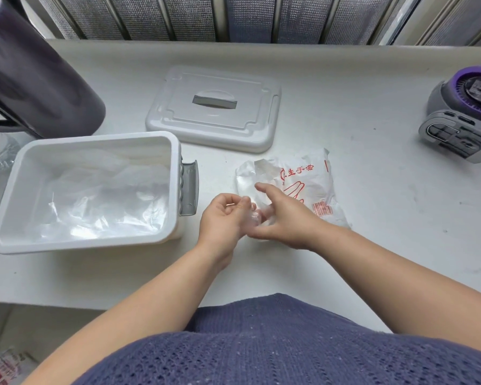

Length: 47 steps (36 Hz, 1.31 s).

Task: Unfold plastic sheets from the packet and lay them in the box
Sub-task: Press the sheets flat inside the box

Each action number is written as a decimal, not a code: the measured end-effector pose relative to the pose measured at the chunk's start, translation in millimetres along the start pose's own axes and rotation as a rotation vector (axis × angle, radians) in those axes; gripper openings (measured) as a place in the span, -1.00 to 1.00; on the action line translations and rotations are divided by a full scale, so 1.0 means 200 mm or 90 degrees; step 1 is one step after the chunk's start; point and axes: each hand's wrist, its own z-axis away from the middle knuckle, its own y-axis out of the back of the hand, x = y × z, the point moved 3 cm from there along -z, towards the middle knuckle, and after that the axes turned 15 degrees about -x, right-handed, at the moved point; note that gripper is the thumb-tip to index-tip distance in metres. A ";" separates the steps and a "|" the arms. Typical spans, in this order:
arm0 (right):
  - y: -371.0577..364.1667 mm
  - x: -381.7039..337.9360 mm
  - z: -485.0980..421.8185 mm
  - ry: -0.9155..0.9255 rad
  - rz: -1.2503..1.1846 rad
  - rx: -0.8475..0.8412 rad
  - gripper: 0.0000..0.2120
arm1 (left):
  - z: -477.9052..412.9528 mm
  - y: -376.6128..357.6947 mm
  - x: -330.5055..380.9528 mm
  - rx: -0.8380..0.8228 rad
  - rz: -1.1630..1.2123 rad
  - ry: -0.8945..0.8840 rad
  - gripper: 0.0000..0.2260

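Observation:
A clear packet (pixel 314 182) with red print lies on the white table, its torn end toward the box. My left hand (pixel 222 218) and my right hand (pixel 283 215) meet just in front of it, both pinching a small folded clear plastic sheet (pixel 254 216) between their fingertips. The white box (pixel 175 168) stands open at the left, with clear sheets (pixel 100 201) lying crumpled across its bottom. A grey clasp (pixel 190 187) sticks out from the box's right wall.
The box's white lid (pixel 214 107) lies flat behind the packet. A dark kettle (pixel 34 79) stands at the far left. A grey and purple device (pixel 464 112) sits at the right edge. Window frames run along the back.

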 end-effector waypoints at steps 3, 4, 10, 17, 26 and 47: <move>0.01 0.01 -0.01 -0.006 0.017 0.046 -0.37 | -0.01 0.01 0.02 0.011 -0.009 -0.034 -0.88; 0.02 0.02 -0.01 -0.008 0.007 0.052 -0.40 | -0.01 0.02 0.03 0.023 0.000 -0.039 -0.88; 0.07 0.08 -0.01 -0.036 -0.030 0.111 -0.53 | -0.01 0.03 0.01 0.063 0.003 -0.025 -0.87; 0.09 0.06 0.01 0.009 -0.126 0.193 -0.88 | 0.05 0.05 -0.05 0.000 -0.174 0.015 -0.84; 0.07 -0.03 0.00 0.069 -0.153 -0.043 -0.84 | 0.04 0.00 -0.03 -0.087 -0.501 -0.028 -0.70; 0.08 0.11 -0.10 -0.069 0.136 0.072 -0.81 | 0.09 0.05 -0.08 0.137 0.078 -0.061 -0.80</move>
